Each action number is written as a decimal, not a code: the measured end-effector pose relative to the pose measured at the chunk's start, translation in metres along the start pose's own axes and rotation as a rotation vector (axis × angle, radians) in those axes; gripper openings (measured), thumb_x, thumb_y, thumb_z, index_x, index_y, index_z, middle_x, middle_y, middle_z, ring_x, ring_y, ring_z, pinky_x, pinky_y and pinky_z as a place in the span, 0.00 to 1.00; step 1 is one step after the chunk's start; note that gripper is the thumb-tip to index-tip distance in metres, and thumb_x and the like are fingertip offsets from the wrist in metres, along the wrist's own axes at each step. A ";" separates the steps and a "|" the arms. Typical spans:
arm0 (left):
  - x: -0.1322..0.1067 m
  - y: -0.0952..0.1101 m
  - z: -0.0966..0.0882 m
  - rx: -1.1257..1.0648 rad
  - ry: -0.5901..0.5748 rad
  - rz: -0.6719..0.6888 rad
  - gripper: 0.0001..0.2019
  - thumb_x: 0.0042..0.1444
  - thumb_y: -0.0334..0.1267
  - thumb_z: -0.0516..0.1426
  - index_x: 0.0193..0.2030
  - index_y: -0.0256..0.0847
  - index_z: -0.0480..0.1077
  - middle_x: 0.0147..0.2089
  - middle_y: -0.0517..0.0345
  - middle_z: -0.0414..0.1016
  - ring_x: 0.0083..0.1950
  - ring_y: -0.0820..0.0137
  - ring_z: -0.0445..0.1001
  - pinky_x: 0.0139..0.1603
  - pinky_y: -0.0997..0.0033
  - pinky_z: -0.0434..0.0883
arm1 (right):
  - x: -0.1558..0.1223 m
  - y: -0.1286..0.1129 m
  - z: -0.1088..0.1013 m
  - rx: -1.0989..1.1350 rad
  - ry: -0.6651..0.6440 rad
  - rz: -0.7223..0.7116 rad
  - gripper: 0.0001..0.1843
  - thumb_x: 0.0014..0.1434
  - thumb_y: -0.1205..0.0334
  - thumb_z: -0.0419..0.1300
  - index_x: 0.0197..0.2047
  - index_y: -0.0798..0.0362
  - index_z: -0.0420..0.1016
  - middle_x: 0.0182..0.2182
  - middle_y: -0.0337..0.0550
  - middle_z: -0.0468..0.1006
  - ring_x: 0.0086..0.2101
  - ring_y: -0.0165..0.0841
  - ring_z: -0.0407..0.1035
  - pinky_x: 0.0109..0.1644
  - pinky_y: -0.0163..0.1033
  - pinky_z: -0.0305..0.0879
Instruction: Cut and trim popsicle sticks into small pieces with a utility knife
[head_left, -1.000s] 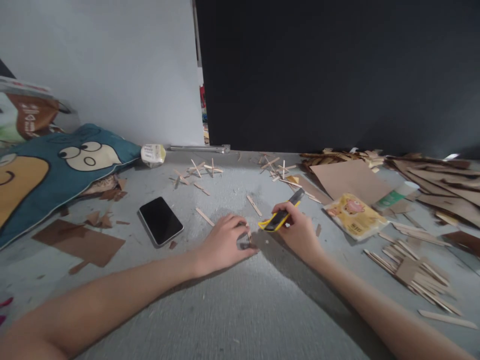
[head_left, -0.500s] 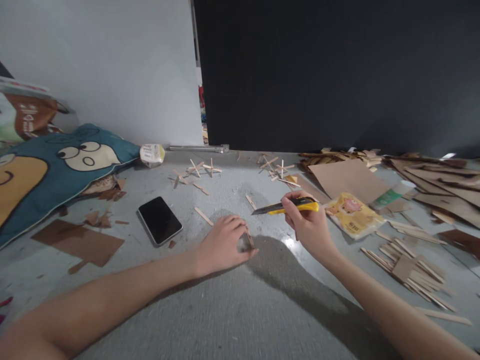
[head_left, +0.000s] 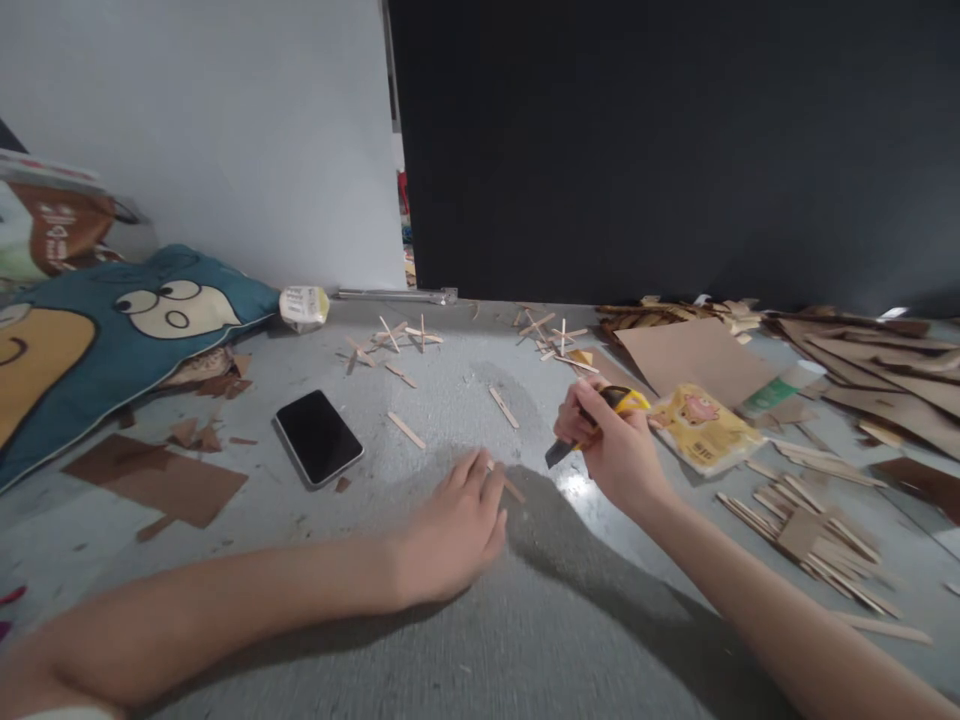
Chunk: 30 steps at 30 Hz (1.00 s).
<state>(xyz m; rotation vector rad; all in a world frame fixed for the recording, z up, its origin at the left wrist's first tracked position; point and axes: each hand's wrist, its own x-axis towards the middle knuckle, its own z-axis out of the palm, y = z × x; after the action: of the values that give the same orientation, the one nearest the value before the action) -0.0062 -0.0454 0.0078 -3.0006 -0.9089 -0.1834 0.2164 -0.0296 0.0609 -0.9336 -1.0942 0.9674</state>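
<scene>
My right hand (head_left: 616, 447) is closed round a yellow and black utility knife (head_left: 596, 422), whose dark tip points down and left toward the grey floor. My left hand (head_left: 452, 528) lies flat on the floor with its fingers stretched out and together, its fingertips touching a small wooden stick (head_left: 510, 488). The knife tip hangs a short way to the right of those fingertips.
A black phone (head_left: 318, 437) lies left of my left hand. Loose wooden sticks (head_left: 406, 430) are scattered ahead, with a pile of sticks (head_left: 810, 540) at the right. Cardboard sheets (head_left: 697, 355), a yellow packet (head_left: 705, 428), a blue cushion (head_left: 97, 340) and brown scraps (head_left: 161, 480) lie around.
My left hand has drawn back toward me and flattened out from a curled grip. My right hand has turned the knife from pointing left and level to pointing down-left.
</scene>
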 end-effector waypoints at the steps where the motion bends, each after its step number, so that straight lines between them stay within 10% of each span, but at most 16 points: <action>1: -0.001 0.001 -0.002 0.005 -0.016 0.030 0.27 0.78 0.39 0.39 0.74 0.30 0.64 0.73 0.38 0.70 0.81 0.48 0.57 0.79 0.47 0.55 | -0.001 0.000 0.000 0.017 -0.004 0.014 0.31 0.65 0.35 0.65 0.25 0.46 0.57 0.19 0.28 0.50 0.19 0.27 0.45 0.23 0.38 0.51; 11: -0.010 0.003 -0.008 -0.088 -0.117 -0.086 0.33 0.76 0.52 0.46 0.79 0.32 0.56 0.78 0.26 0.58 0.83 0.37 0.44 0.75 0.40 0.59 | 0.008 0.002 0.019 0.155 -0.048 0.139 0.38 0.62 0.35 0.63 0.17 0.46 0.45 0.13 0.28 0.43 0.15 0.26 0.38 0.19 0.38 0.43; 30: -0.005 0.010 -0.003 0.029 0.069 -0.091 0.29 0.73 0.51 0.53 0.72 0.33 0.66 0.70 0.24 0.68 0.70 0.34 0.67 0.64 0.34 0.70 | 0.009 0.047 0.053 0.458 -0.063 0.127 0.38 0.56 0.46 0.72 0.14 0.48 0.48 0.11 0.26 0.46 0.14 0.22 0.40 0.19 0.37 0.39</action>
<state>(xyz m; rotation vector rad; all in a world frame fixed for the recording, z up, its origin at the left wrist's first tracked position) -0.0049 -0.0566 0.0108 -2.9087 -1.0324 -0.2697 0.1595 -0.0011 0.0300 -0.6032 -0.8199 1.2926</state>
